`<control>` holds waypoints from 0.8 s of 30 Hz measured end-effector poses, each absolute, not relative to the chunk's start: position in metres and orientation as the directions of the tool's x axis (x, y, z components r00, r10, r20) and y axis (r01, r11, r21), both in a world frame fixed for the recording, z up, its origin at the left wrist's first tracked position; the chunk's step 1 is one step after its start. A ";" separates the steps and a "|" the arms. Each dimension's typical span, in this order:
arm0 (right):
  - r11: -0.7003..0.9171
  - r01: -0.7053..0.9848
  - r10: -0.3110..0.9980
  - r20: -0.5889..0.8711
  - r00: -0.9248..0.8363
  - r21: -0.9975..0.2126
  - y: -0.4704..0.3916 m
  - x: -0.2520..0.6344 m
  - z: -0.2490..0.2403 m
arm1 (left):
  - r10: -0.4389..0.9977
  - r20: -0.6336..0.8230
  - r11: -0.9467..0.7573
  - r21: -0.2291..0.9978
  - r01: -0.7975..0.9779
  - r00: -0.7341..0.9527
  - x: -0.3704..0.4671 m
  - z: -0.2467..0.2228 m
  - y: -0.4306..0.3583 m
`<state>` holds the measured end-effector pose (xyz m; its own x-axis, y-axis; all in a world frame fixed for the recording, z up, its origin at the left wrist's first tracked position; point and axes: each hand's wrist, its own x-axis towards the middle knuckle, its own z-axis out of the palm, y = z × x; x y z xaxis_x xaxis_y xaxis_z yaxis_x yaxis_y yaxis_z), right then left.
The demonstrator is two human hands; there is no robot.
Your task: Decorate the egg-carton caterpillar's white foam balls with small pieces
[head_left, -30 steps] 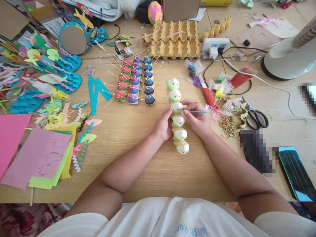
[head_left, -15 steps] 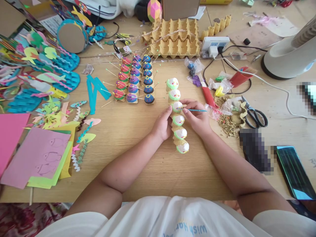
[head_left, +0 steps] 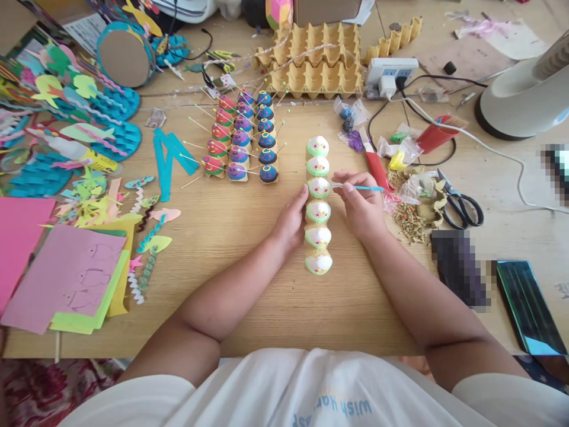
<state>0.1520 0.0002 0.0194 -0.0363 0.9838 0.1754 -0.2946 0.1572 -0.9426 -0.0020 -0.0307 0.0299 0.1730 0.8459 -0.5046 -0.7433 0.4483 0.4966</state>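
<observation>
My left hand (head_left: 292, 220) grips an egg-carton strip (head_left: 318, 237) by its left side, thumb along the edge. Its several cups carry white domes rimmed in light green, with small red and yellow dots. Between the thumb and fingers of my right hand (head_left: 362, 204) is a thin blue stick-like tool (head_left: 367, 188), its tip pointing left, close to the third cup from the far end. Whether the tip touches the dome I cannot tell. Farther off stand finished-looking strips: red-topped cups (head_left: 217, 148), purple-topped cups (head_left: 240, 154) and dark blue cups (head_left: 267, 155), with thin pins sticking out.
Egg trays (head_left: 311, 65) and a power strip (head_left: 391, 70) lie at the back. Scissors (head_left: 460, 204), a red tube (head_left: 438, 135) and phones (head_left: 528, 302) are on the right. Coloured paper sheets (head_left: 66, 273), paper cut-outs (head_left: 100, 201) and blue strips (head_left: 171, 160) cover the left.
The strip has turned to stand straighter and its domes face me more. My right hand and the blue tool have drawn back slightly to the right from the third cup.
</observation>
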 end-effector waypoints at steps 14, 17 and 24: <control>-0.222 -0.462 0.905 -0.005 -0.425 -0.859 0.008 0.169 0.019 | 0.837 -0.503 0.484 0.494 -0.722 0.217 -0.007 0.030 -0.027; -0.299 -0.476 0.867 -0.026 -0.498 -0.827 0.007 0.171 0.018 | 0.861 -0.457 0.455 0.499 -0.737 0.223 -0.005 0.031 -0.027; -0.337 -0.499 0.859 -0.044 -0.509 -0.799 0.004 0.168 0.022 | 0.861 -0.449 0.465 0.500 -0.730 0.240 -0.005 0.027 -0.026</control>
